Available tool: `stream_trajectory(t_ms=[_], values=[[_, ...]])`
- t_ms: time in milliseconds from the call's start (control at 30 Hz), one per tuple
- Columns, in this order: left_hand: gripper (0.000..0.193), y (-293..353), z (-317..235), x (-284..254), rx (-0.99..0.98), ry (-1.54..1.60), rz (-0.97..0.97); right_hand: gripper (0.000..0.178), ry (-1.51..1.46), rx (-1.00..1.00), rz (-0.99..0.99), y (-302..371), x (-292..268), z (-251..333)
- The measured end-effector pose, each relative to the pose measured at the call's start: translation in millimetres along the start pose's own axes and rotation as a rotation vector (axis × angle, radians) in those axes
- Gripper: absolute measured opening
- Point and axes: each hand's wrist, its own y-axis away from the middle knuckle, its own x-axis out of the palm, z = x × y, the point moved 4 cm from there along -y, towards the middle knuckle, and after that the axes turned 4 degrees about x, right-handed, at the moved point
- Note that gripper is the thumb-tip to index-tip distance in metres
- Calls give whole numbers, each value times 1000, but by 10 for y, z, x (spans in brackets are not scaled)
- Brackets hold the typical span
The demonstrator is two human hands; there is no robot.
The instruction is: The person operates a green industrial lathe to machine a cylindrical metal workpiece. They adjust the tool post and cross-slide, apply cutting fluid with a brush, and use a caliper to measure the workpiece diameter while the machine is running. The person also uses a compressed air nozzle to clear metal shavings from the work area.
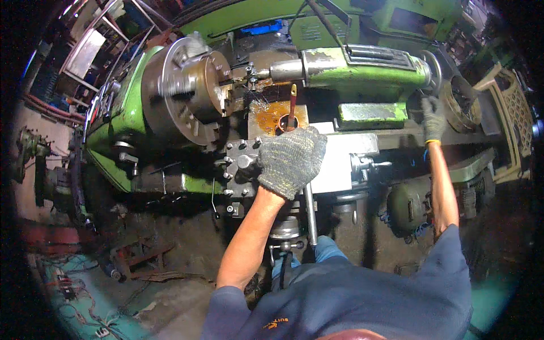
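My left hand (292, 161), in a grey knitted glove, is curled palm down over the lathe's tool post (241, 153), beside its round top knob (245, 162). Its fingers are mostly hidden, and a steel bar (311, 218) comes out from beneath it. At the tailstock (362, 65), my gloved right hand (434, 120) is closed just below the handwheel (433, 69); what it grips is hidden. The lathe chuck (187, 90) is blurred, as if spinning. Facing its jaws is the tailstock quill (286, 70). A red-handled brush (292, 107) stands in a small cup of dark liquid (287, 123).
Brownish fluid wets the plate (266, 116) behind the tool post. A small crank handle (381, 164) sticks out on the right of the slide. Close to my right arm are a green motor-like housing (411, 207) and a beige plastic chair (507, 113). Metal scraps (144, 255) lie on the floor.
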Motion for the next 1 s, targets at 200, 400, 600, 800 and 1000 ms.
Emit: stream_trajectory(t_ms=[200, 400, 600, 800, 1000], values=[[14, -3, -37, -57, -47, -42, 23, 69, 384, -27, -182, -1390, 47, -306], [14, -19, -60, -84, -61, -17, 4, 64, 506, 151, 24, -1859, 442, -340], [21, 37, -26, -33, -30, 9, -93, 59, 624, 23, -59, -1902, 457, -462], [22, 43, -15, 37, -20, 35, 92, 55, 671, 48, -83, -1866, 372, -444], [23, 56, -5, 102, 27, 31, 176, 52, 660, 58, -88, -1777, 318, -322]])
